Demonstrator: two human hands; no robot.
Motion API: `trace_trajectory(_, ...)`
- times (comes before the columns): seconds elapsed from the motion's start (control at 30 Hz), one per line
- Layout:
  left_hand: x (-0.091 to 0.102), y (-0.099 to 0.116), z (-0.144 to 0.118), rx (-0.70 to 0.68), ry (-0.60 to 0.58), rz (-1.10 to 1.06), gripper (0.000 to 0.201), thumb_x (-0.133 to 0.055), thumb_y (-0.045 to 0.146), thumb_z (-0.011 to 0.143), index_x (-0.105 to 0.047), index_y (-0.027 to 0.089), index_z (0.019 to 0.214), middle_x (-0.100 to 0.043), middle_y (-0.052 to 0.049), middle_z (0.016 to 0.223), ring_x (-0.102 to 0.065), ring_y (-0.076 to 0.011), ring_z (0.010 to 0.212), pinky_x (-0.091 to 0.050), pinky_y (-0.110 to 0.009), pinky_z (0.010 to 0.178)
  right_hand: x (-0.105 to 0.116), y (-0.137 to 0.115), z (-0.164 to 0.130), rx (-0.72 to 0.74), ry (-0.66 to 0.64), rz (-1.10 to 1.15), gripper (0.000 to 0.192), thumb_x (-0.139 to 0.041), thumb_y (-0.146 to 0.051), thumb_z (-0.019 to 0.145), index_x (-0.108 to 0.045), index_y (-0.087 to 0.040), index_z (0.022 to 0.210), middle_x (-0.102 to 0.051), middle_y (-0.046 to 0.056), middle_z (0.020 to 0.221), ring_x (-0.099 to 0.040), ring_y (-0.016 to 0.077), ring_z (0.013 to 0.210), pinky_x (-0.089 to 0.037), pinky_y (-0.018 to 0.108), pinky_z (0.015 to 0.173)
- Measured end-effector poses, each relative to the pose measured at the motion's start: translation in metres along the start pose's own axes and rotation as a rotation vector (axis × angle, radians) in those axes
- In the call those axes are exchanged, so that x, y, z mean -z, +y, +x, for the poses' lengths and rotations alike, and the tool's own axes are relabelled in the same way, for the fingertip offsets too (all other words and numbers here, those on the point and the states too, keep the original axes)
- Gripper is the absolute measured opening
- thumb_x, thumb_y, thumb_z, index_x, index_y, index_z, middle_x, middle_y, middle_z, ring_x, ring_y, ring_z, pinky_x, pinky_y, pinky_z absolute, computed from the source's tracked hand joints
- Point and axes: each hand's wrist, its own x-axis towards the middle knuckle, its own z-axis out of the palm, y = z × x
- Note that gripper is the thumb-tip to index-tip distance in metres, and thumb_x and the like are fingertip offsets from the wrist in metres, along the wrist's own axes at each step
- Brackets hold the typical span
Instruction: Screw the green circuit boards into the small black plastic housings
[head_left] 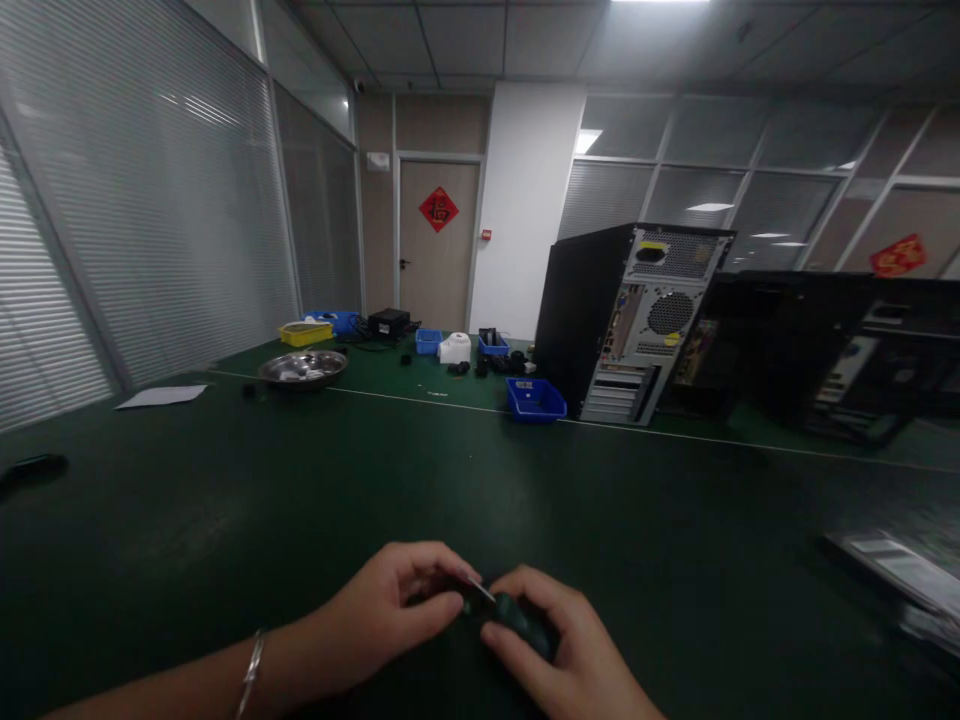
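Note:
A short screwdriver point(517, 622) with a dark green handle is in my right hand point(566, 635), whose fingers wrap round the handle. Its thin metal shaft points up and left to the fingertips of my left hand point(397, 605). My left fingers are curled, with index fingertip and thumb close together at the screwdriver's tip. Whatever may be between them is too small and blurred to make out. A bracelet point(252, 672) is on my left wrist. Both hands are over the near part of the dark green table point(337, 500).
A blue tray point(535, 402) stands before a black computer tower point(592, 310). Another opened case point(817, 350) is on the right, with a blurred metal drive-like part point(900, 575) nearer. Left lie a steel bowl point(303, 370), a paper sheet point(161, 396) and a dark object point(34, 468).

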Motion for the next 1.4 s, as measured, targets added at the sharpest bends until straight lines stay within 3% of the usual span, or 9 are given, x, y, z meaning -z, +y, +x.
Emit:
trace_trajectory(0.17, -0.005, 0.015, -0.009, -0.008, -0.031, 0.397, 0.028, -0.067, 0.021, 0.077, -0.063, 0.017, 0.104, -0.066, -0.005, 0.100, -0.059, -0.0192, 0.093, -0.047, -0.031, 0.085, -0.001, -0.001, -0.002, -0.003, -0.005, 0.020, 0.011, -0.064, -0.024, 0.082, -0.068, -0.015, 0.084, -0.068, 0.004, 0.078, -0.064, 0.0207, 0.076, -0.047, 0.026, 0.068)
trace_trajectory(0.4, -0.001, 0.011, -0.009, -0.145, -0.056, 0.483, 0.025, -0.065, 0.025, 0.083, -0.066, 0.019, 0.108, -0.066, -0.007, 0.101, -0.060, -0.0182, 0.091, -0.046, -0.029, 0.084, -0.002, 0.000, -0.004, -0.001, -0.016, 0.035, 0.011, -0.064, -0.025, 0.082, -0.069, -0.015, 0.085, -0.070, 0.005, 0.081, -0.064, 0.0201, 0.077, -0.048, 0.026, 0.070)
trace_trajectory(0.5, 0.001, 0.006, -0.006, -0.090, -0.062, 0.388, 0.022, -0.065, 0.024, 0.084, -0.069, 0.020, 0.105, -0.067, -0.005, 0.098, -0.061, -0.0182, 0.091, -0.046, -0.029, 0.084, -0.001, 0.000, -0.005, -0.004, -0.023, 0.053, 0.014, -0.062, -0.028, 0.084, -0.069, -0.015, 0.085, -0.069, 0.004, 0.081, -0.064, 0.0197, 0.077, -0.048, 0.025, 0.069)
trace_trajectory(0.67, 0.000, -0.001, -0.001, 0.025, -0.054, -0.013, 0.016, -0.060, 0.022, 0.087, -0.062, 0.016, 0.102, -0.065, -0.004, 0.096, -0.062, -0.0167, 0.090, -0.046, -0.030, 0.082, 0.002, -0.002, -0.005, -0.003, -0.032, 0.080, 0.014, -0.061, -0.028, 0.086, -0.069, -0.017, 0.086, -0.070, 0.003, 0.081, -0.065, 0.0197, 0.077, -0.049, 0.026, 0.070)
trace_trajectory(0.83, 0.001, -0.003, 0.003, 0.034, -0.050, -0.232, 0.022, -0.065, 0.019, 0.085, -0.056, 0.015, 0.105, -0.066, -0.006, 0.099, -0.063, -0.0177, 0.096, -0.046, -0.035, 0.089, 0.004, -0.006, -0.003, 0.013, -0.023, 0.175, 0.012, -0.062, -0.023, 0.086, -0.067, -0.019, 0.095, -0.073, 0.004, 0.092, -0.067, 0.0209, 0.088, -0.050, 0.027, 0.079)
trace_trajectory(0.93, 0.003, -0.004, 0.006, 0.035, -0.063, -0.295, 0.026, -0.061, 0.019, 0.087, -0.057, 0.013, 0.112, -0.067, -0.009, 0.101, -0.064, -0.0186, 0.095, -0.047, -0.038, 0.089, 0.005, -0.006, -0.001, 0.016, -0.030, 0.229, 0.016, -0.060, -0.022, 0.087, -0.065, -0.020, 0.102, -0.072, 0.004, 0.094, -0.067, 0.0216, 0.092, -0.051, 0.029, 0.082)
trace_trajectory(1.1, 0.007, -0.012, 0.008, 0.026, -0.056, -0.321, 0.023, -0.063, 0.015, 0.085, -0.059, 0.011, 0.107, -0.069, -0.012, 0.104, -0.065, -0.0193, 0.095, -0.048, -0.039, 0.089, 0.009, -0.002, 0.001, -0.009, -0.006, 0.177, 0.019, -0.058, -0.024, 0.089, -0.064, -0.020, 0.107, -0.070, 0.005, 0.093, -0.065, 0.0227, 0.095, -0.050, 0.032, 0.084)
trace_trajectory(1.3, 0.012, -0.013, 0.011, 0.075, 0.091, -0.397, 0.021, -0.069, 0.015, 0.080, -0.055, 0.012, 0.095, -0.071, -0.012, 0.097, -0.069, -0.0221, 0.091, -0.052, -0.040, 0.084, 0.011, 0.002, -0.002, -0.065, 0.005, 0.146, 0.033, -0.059, -0.032, 0.088, -0.062, -0.022, 0.119, -0.069, 0.008, 0.108, -0.063, 0.0266, 0.104, -0.053, 0.034, 0.081)
trace_trajectory(1.4, 0.015, -0.012, 0.013, 0.119, 0.104, -0.503, 0.023, -0.069, 0.015, 0.080, -0.052, 0.012, 0.096, -0.071, -0.013, 0.097, -0.071, -0.0247, 0.090, -0.052, -0.043, 0.086, 0.010, 0.005, -0.002, -0.071, 0.006, 0.131, 0.036, -0.057, -0.034, 0.089, -0.060, -0.023, 0.123, -0.068, 0.008, 0.111, -0.063, 0.0265, 0.104, -0.054, 0.034, 0.081)
